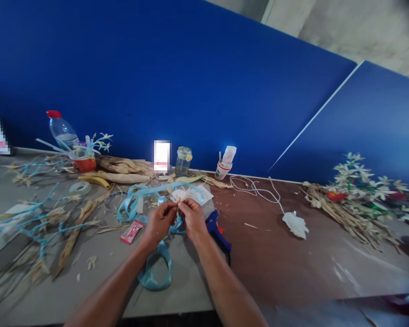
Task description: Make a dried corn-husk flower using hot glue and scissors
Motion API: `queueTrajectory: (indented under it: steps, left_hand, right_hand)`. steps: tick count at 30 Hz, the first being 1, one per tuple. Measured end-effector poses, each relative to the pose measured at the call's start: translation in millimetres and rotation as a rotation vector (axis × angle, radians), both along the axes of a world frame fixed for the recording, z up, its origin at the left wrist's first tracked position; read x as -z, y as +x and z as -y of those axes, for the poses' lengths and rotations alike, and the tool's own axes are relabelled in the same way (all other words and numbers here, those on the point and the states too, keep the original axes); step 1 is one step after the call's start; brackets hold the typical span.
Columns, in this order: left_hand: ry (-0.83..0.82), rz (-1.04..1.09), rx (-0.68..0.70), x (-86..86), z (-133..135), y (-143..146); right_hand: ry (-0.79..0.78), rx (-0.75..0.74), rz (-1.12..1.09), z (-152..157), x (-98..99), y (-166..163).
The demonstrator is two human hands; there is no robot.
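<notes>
My left hand [159, 221] and my right hand [192, 218] meet over the table, fingertips pinched together on a small pale husk piece [177, 203] between them. A white husk flower shape [181, 194] lies just beyond the fingers. Light blue ribbon [155, 268] loops under my wrists and curls away behind the hands. A blue glue gun [217, 232] lies right beside my right wrist.
Dried husks and blue-wrapped stems [47, 222] cover the left of the table. A plastic bottle [62, 129], a glass jar [183, 161] and a paper cup [222, 169] stand by the blue wall. A white cable [259, 190] and husk flowers [354, 186] lie to the right.
</notes>
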State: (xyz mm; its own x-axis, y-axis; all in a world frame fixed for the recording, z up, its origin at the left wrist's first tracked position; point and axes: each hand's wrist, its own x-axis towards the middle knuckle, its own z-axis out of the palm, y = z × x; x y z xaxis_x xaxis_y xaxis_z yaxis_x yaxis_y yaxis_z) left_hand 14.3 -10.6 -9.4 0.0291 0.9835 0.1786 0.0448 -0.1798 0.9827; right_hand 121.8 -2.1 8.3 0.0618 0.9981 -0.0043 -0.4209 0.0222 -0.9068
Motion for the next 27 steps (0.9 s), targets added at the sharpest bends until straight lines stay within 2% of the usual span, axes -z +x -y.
queueTrajectory:
  steps: [3, 6, 11, 16, 19, 24, 27]
  left_hand:
    - [0.012, -0.009, -0.019, -2.8, 1.8, 0.7]
    - [0.013, 0.062, -0.039, -6.6, 1.9, 1.1]
    - [-0.042, 0.177, -0.027, -12.7, 1.3, 0.3]
    - [-0.111, 0.230, -0.023, -18.8, 2.5, 1.1]
    - [-0.108, 0.241, -0.022, -19.9, 2.3, 2.1]
    - [-0.116, 0.229, 0.012, -16.7, 0.4, 3.1]
    - [-0.125, 0.208, 0.025, -15.6, 0.3, 3.1]
  right_hand:
    - [0.034, -0.002, 0.009, -0.5, 3.8, 0.9]
    - [0.032, -0.074, -0.050, 0.3, 4.7, 2.9]
    - [-0.033, -0.170, -0.253, 3.1, -5.1, 8.4]
    - [-0.084, -0.183, -0.286, 4.6, -10.3, 13.9]
    - [-0.055, -0.122, -0.171, 5.3, -9.2, 12.2]
    - [0.021, 0.040, 0.172, 4.0, -6.5, 2.9]
    - [0.050, 0.096, 0.276, 2.6, -4.1, 0.5]
